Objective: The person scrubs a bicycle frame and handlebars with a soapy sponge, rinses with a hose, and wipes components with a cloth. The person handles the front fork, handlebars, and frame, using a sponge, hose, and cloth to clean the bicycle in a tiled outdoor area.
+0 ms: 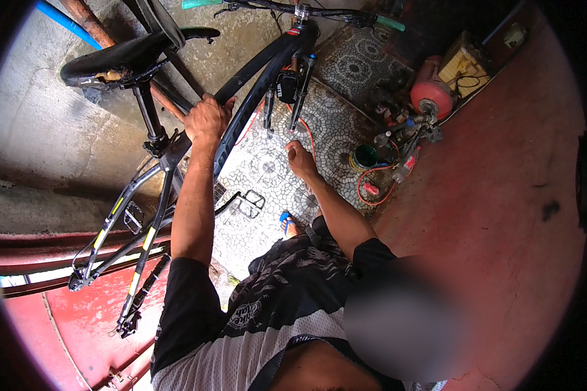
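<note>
A black bicycle frame [250, 65] without wheels hangs at the left and centre, its bare fork [300, 98] and handlebar at the top. My left hand [207, 119] is closed around the top tube, between the seat post and the head tube. The saddle [120, 62] beside it has a torn patch. Over the tiled floor, below the fork, my right hand [300, 159] is curled shut; whatever is in it, if anything, is hidden. A crank with a pedal [251, 203] sticks out below the frame. Yellow-marked rear stays [143, 254] reach to the lower left.
At the right stand a red tank [432, 91], a yellowish box [464, 65], a bucket of dark liquid [364, 158] and a clear bottle [404, 168]. An orange hose [361, 195] loops over the floor. A concrete wall [26, 124] lies behind the frame; my foot wears a blue sandal [285, 219].
</note>
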Tool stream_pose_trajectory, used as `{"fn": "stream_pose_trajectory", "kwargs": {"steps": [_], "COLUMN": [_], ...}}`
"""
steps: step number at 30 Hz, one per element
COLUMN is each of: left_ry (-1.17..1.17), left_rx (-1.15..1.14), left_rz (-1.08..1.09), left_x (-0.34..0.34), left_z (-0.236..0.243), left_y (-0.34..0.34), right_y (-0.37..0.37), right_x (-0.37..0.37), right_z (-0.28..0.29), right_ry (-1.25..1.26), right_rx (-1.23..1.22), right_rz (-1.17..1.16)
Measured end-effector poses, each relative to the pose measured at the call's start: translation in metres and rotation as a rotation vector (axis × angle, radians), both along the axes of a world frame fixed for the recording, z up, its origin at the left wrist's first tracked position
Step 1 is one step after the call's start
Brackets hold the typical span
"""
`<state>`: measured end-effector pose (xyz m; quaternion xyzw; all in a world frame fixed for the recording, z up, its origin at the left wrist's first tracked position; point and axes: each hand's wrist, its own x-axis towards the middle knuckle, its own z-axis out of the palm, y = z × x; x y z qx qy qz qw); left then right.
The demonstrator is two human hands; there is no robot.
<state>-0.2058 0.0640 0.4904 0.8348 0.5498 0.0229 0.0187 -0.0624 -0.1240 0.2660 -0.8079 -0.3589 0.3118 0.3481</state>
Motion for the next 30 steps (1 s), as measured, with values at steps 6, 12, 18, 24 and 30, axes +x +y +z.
{"fn": "stream_pose_trajectory", "kwargs": {"steps": [6, 12, 18, 24, 30], "left_ry": [0.000, -0.001, -0.001, 0.003, 0.009], "left_rx": [-0.016, -0.004, -0.003, -0.015, -0.020], "left_rz": [0.006, -0.003, -0.006, 0.002, 0.002], "left_x": [0.001, 0.001, 0.001, 0.001, 0.002], "left_z": [0.001, 0.000, 0.001, 0.004, 0.007], "left_y": [0.000, 0.000, -0.001, -0.004, -0.006], "right_y": [0.001, -0.007, -0.017, -0.028, -0.032], "right_x": [0.000, 0.006, 0.038, 0.058, 0.064], "right_z": [-0.011, -0.025, -0.030, -0.034, -0.033], "right_ry": [-0.025, -0.033, -0.106, -0.086, -0.111], "right_rx": [0.070, 0.032, 0.055, -0.080, 0.091], "right_rz": [0.005, 0.002, -0.181, -0.176, -0.242]}}
